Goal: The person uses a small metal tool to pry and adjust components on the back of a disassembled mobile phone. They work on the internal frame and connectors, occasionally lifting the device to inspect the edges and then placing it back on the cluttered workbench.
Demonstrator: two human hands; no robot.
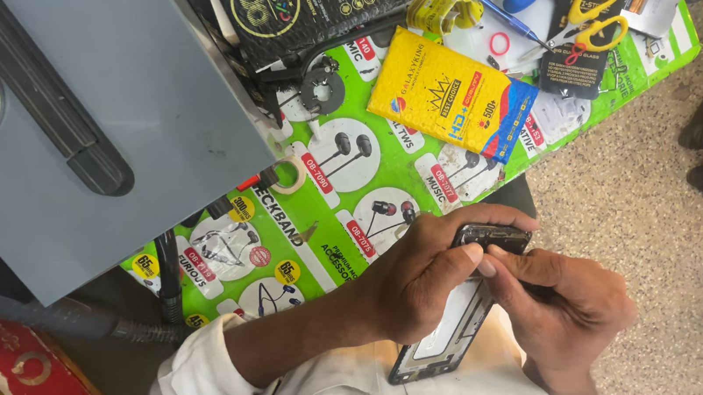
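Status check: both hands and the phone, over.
Left hand wrapped around opened phone, held over lap. Right hand at phone's top edge, fingertips pinching there; any tool hidden. Nothing in the way; yellow packet and scissors apart on table.

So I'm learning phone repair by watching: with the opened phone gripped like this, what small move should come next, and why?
Probably a slight push of the right hand fingertips along the top edge of the opened phone. The left hand wraps that upper end, steadying it, and the right fingers already pinch at the dark top corner beside the left thumb. Whether a tool is held there cannot be told.
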